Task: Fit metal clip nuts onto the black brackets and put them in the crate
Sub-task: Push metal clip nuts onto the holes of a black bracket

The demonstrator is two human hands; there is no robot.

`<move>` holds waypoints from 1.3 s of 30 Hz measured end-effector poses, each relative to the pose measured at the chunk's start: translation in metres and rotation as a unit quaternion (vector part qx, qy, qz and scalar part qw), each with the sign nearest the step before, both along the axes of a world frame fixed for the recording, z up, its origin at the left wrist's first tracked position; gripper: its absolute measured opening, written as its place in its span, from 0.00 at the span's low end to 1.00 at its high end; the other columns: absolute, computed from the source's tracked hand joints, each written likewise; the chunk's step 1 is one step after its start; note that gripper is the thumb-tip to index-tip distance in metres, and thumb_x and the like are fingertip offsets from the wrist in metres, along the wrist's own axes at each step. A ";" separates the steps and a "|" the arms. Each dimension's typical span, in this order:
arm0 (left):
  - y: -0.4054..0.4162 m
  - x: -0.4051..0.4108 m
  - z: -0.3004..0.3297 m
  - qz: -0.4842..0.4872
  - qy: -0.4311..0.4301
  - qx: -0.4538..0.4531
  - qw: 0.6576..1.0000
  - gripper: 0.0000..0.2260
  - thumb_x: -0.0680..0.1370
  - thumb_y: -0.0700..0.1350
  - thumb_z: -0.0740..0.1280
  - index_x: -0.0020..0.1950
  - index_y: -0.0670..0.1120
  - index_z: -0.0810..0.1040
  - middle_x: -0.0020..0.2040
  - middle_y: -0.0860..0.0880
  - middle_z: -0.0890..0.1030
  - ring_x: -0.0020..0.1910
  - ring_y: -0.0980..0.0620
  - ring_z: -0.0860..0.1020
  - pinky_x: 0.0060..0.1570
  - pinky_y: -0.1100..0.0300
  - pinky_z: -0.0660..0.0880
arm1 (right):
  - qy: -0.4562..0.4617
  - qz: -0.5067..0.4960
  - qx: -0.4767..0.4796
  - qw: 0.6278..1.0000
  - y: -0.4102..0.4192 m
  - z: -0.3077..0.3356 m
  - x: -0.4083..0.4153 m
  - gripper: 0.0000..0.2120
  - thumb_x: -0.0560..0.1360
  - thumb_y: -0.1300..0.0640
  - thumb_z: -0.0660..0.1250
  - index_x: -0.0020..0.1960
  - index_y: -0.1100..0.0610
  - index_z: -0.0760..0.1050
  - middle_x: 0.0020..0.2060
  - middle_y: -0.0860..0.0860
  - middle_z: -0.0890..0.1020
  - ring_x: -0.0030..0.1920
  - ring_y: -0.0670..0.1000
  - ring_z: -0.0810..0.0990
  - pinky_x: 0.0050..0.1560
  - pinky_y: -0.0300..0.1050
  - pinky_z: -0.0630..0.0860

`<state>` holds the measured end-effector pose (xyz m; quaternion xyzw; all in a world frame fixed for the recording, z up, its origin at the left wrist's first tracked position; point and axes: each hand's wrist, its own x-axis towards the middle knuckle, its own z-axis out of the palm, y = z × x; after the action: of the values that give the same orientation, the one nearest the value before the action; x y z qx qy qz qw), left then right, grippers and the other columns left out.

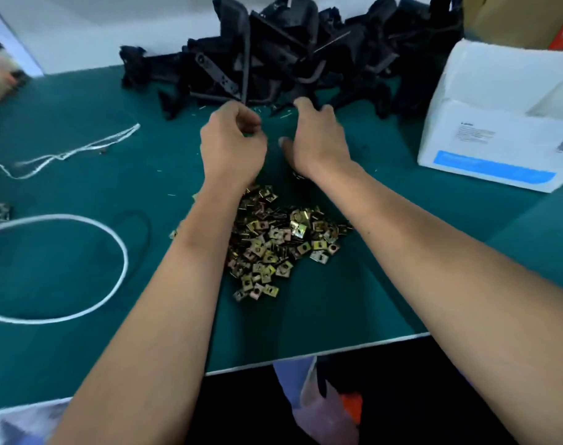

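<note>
The dark green work mat [81,130] fills the view, its near edge running across from seven to four o'clock. At twelve o'clock lies the tangled heap of black plastic brackets [273,49], and at two o'clock a white cardboard box with a blue stripe [498,123] stands just beside it. No crate shows. At six o'clock of the hands sits the loose pile of brass-coloured metal clip nuts [273,242], under and between the forearms. A white cord loop [81,268] lies at nine o'clock.

The right hand [315,139] has its fingers curled onto the near fringe of the heap, apparently round a bracket, though which one I cannot tell. The left hand [232,142] has fingertips pinched narrowly together; whether a nut sits between them I cannot tell.

The brackets interlock, so pulling one could likely drag neighbours down toward the mat or knock the box. The left forearm crossing the nuts could scatter them toward the near edge. Open mat lies between hands and nuts, and more at ten o'clock.
</note>
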<state>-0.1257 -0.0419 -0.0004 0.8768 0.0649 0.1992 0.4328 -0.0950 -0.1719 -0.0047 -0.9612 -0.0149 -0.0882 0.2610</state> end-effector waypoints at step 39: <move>0.093 0.008 -0.003 -0.009 -0.088 -0.057 0.994 0.12 0.73 0.47 0.79 0.43 0.45 0.77 0.36 0.53 0.81 0.37 0.54 0.80 0.43 0.58 0.76 | -0.003 0.250 0.342 0.906 0.007 0.011 -0.029 0.07 0.80 0.64 0.69 0.48 0.54 0.74 0.44 0.52 0.87 0.43 0.48 0.85 0.39 0.40 0.80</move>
<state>-0.1178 0.0508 -0.0036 0.8302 0.0305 0.2677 0.4879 -0.1243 -0.1649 0.0067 -0.7775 -0.2244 -0.0230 0.5870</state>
